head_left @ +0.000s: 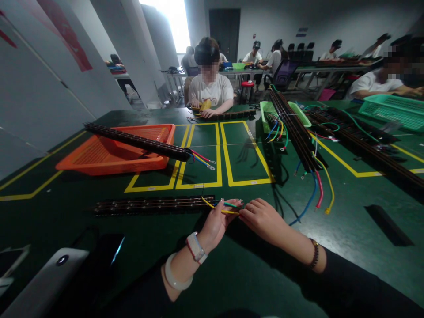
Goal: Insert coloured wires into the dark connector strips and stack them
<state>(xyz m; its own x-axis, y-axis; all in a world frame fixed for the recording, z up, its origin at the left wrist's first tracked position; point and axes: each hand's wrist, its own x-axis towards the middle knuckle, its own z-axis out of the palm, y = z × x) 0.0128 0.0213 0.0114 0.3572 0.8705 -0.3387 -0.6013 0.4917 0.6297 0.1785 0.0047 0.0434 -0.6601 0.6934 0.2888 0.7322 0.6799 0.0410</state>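
A long black strip assembly (149, 206) with copper-coloured lines lies on the green table, its wired end towards my hands. From that end come a yellow wire (229, 212) and a green wire (232, 204). My left hand (217, 223) is closed around these wires close to the strip's end. The fingers of my right hand (261, 218) pinch the tip of the yellow wire, just right of my left hand. The exact grip of the right fingertips is partly hidden.
An orange basket (142, 165) carries another wired strip (139, 142). Strips with coloured wires (293, 128) lean on a green basket (303, 115) at right. A black flat piece (388, 225) lies front right, a silver device (46, 282) front left. A co-worker (212, 88) sits opposite.
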